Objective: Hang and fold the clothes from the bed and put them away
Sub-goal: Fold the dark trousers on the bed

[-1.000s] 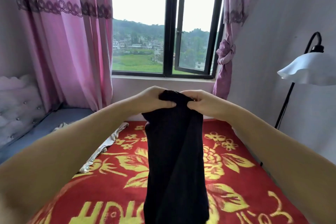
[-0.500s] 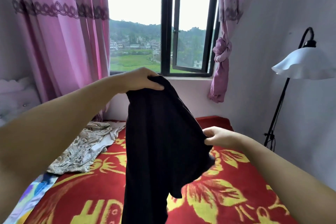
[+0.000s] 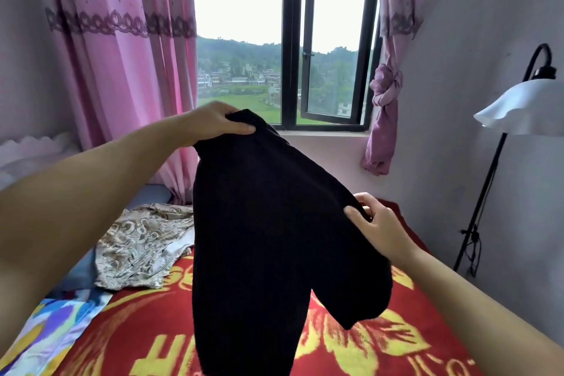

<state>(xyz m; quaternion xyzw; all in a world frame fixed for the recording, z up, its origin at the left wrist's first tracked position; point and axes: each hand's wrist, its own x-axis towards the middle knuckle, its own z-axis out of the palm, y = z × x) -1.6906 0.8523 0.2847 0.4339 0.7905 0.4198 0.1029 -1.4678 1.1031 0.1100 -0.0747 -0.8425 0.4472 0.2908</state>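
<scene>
Above the red floral blanket [image 3: 381,354], a black garment [image 3: 262,238] hangs between both hands. Left hand [image 3: 215,120] pinches its top corner high near the window; right hand [image 3: 378,227] grips the lower right edge, thumb over the cloth. Patterned beige clothing [image 3: 143,250] lies on the bed beside it.

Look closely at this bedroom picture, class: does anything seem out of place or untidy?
Yes. A beige patterned garment lies crumpled, unfolded, on the bed by the pink curtain. The black garment hangs lopsided, because the left hand holds it far higher than the right hand.
</scene>
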